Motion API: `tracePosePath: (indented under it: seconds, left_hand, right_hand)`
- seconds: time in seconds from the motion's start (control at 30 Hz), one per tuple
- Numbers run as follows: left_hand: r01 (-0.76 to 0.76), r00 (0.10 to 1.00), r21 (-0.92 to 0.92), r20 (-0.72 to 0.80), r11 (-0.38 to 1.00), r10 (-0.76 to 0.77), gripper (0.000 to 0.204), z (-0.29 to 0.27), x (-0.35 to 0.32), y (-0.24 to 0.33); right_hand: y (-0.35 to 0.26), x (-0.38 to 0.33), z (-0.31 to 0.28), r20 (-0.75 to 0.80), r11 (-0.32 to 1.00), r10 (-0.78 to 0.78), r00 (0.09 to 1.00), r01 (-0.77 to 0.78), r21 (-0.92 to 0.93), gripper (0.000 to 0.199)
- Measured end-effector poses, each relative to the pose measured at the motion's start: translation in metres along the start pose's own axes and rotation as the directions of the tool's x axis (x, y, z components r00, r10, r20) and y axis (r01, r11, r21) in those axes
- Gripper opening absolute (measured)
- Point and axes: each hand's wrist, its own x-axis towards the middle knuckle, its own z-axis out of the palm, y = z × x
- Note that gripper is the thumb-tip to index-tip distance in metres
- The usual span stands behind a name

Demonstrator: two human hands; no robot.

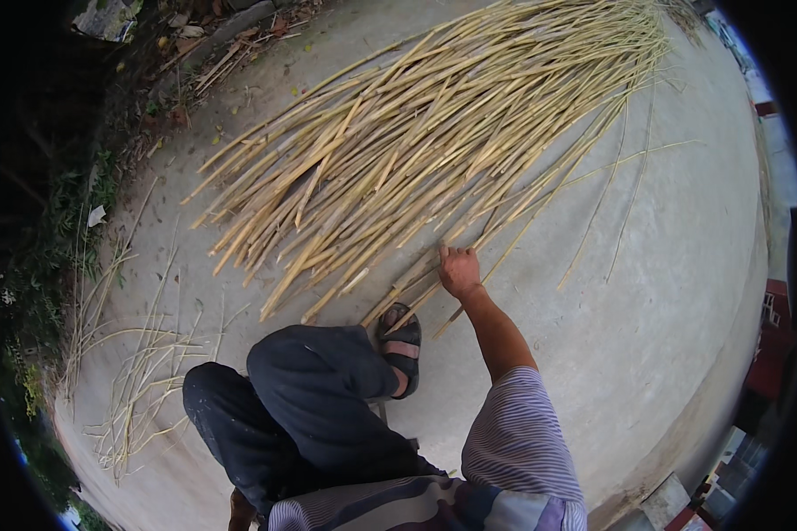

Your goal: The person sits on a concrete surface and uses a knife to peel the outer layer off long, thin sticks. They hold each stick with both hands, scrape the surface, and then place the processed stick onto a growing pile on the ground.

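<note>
A wide heap of long, dry yellowish stalks point(416, 142) lies fanned out on the concrete, with its thicker ends toward the lower left and its thin ends at the upper right. At the heap's near edge, my right hand point(460, 270) reaches down, its fingers closed on a stalk. A few stalks run beneath the hand toward my sandalled foot point(400, 343), and their ends touch or pass close by it. My left hand is out of sight; just a small bit of skin shows at the lower edge, beside my knee.
Thin, bent loose twigs point(146, 380) are scattered at the left. Green plants point(75, 221) and a strip of dry debris point(208, 57) border the concrete floor point(629, 354) on the left and upper left. Dark red objects point(770, 341) stand at the far right.
</note>
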Motion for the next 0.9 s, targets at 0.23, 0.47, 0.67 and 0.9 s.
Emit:
tracePosePath:
  seconds: [0.23, 0.47, 0.67, 0.9]
  left_hand:
    - [-0.046, 0.997, -0.101, -0.064, 0.994, 0.04, 0.039, -0.003, 0.013, 0.017]
    - [-0.019, 0.998, -0.43, -0.064, 0.902, -0.009, 0.047, 0.002, 0.02, -0.002]
    - [-0.039, 0.998, -0.883, -0.016, 0.468, 0.055, 0.044, 0.0, 0.033, -0.056]
    - [0.043, 0.998, -0.841, 0.015, 0.54, -0.056, 0.014, -0.011, 0.095, -0.09]
  right_hand:
    - [-0.029, 0.021, 0.002, 0.16, 0.994, -0.026, 0.987, 0.043, -0.101, 0.021]
    - [-0.048, 0.04, -0.08, -0.117, 0.983, -0.144, 0.983, 0.129, -0.13, 0.013]
    - [-0.049, 0.019, -0.179, -0.211, 0.972, -0.204, 0.956, 0.173, -0.157, 0.02]
    - [-0.045, -0.009, -0.315, -0.552, 0.949, -0.314, 0.773, 0.275, -0.155, 0.012]
